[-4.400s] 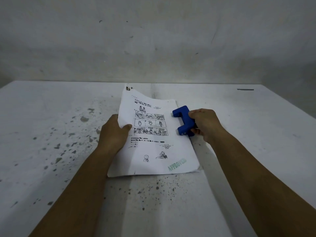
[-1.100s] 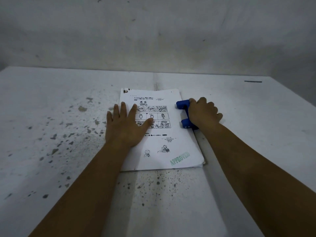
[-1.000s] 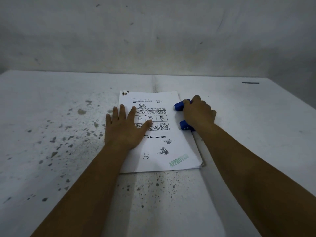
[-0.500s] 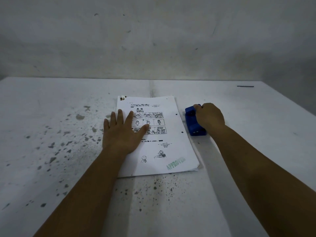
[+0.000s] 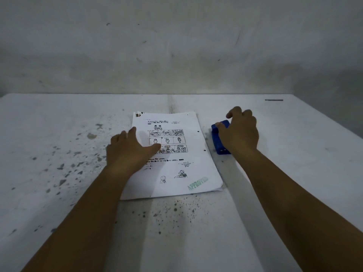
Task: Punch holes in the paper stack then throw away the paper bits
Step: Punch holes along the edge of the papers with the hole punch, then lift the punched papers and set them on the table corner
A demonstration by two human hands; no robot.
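Note:
A white paper stack with comic panels and a green stamp lies flat on the table. Two small punched holes show near its right edge. My left hand rests on the stack's left side, fingers partly curled and thumb stretched over the print. A blue hole punch stands on the table just right of the stack, clear of the paper. My right hand covers the punch from above, thumb on its near-left top edge and fingers arched over its far end.
The white table is speckled with dark chips left of and below the stack. A grey wall rises behind the far edge. A short dark strip lies at the far right. The right table edge slants away.
The punch has come off the stack's right edge and moved right onto the table, leaving two holes. My left hand's fingers have curled from flat. My right hand's fingers have lifted slightly.

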